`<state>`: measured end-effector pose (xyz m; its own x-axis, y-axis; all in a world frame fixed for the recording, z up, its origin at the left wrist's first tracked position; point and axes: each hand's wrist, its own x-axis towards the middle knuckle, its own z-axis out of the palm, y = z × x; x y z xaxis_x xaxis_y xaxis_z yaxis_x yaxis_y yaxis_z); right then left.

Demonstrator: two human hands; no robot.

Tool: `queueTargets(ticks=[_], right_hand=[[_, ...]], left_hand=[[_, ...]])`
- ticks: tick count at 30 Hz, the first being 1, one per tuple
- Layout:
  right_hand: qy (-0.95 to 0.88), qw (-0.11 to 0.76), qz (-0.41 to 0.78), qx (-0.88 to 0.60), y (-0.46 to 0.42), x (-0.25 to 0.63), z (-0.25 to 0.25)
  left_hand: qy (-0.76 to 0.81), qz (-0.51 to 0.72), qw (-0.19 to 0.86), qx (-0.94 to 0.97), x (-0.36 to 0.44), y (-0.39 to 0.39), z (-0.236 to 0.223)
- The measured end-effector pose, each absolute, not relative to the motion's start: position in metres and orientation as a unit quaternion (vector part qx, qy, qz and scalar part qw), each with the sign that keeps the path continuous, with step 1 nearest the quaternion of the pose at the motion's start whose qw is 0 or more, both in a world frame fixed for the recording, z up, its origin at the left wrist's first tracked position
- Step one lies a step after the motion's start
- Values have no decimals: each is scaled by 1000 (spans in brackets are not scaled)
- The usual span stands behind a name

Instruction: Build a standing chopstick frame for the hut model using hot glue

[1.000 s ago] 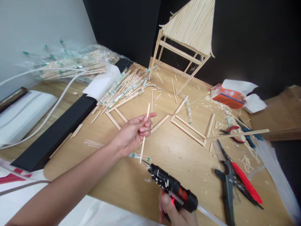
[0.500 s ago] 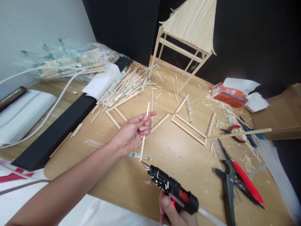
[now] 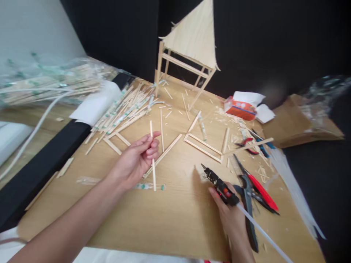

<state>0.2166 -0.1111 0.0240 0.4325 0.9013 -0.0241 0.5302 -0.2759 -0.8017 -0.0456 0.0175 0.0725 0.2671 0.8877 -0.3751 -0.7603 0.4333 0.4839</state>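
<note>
Between the thumb and fingers of my left hand [image 3: 144, 153] is a thin wooden stick [image 3: 154, 177], held nearly upright over the table. My right hand [image 3: 231, 210] grips a black glue gun [image 3: 219, 184], its nozzle pointing up and left, with a clear glue stick [image 3: 263, 232] trailing from its back. The gun is apart from the stick. Beyond my hands lies a wooden stick frame [image 3: 205, 148] with joined corners. Another joined stick piece [image 3: 112, 146] lies left of my left hand, and a longer strip [image 3: 167, 153] lies just behind it.
A stick-built model with a sloped roof [image 3: 192, 36] stands at the back. Loose sticks [image 3: 123, 106] are heaped at left beside a black bar [image 3: 49, 171]. Red-handled pliers [image 3: 263, 191], an orange tissue pack [image 3: 241, 107], glue sticks [image 3: 293, 186] and a brown paper bag [image 3: 298, 126] occupy the right side.
My right hand has moved the glue gun right and away from the stick's lower end, where its nozzle was. My left hand still holds the stick. The camera view has shifted right.
</note>
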Motion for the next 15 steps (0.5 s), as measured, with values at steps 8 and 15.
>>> queueTargets(ticks=[8, 15], right_hand=[[-464, 303, 143, -820, -116, 271, 8], [-444, 215, 136, -859, -142, 277, 15]], left_hand=[[377, 492, 778, 103, -39, 13, 84], [370, 521, 765, 78, -49, 13, 87]])
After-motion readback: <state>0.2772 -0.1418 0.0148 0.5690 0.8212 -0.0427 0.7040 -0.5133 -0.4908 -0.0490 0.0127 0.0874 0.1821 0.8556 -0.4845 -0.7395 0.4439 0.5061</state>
